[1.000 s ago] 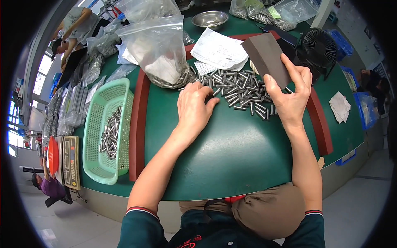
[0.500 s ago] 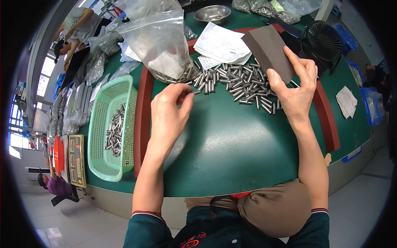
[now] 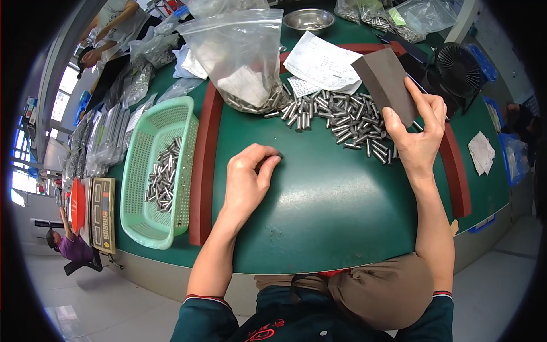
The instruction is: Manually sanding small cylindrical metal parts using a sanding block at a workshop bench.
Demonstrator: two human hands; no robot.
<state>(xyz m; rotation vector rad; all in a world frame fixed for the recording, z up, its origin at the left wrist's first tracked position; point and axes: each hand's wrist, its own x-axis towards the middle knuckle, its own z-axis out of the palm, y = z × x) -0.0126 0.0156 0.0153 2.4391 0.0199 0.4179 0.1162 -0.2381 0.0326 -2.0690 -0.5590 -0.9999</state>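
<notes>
Left hand (image 3: 249,179) curled loosely, fingertips together, knuckles up, resting on green mat (image 3: 319,211) near centre. Right hand (image 3: 419,134) raised at right, gripping dark grey block (image 3: 387,82) by lower edge, block tilted. Pile of small metal pins (image 3: 336,117) spread on mat, far of left hand, left of right hand. Clear bag (image 3: 242,54) far of pins, mouth touching pile. Green basket (image 3: 142,222) at left holds more pins. White papers (image 3: 325,62), steel bowl (image 3: 308,20) far. Black fan (image 3: 458,71) far right.
</notes>
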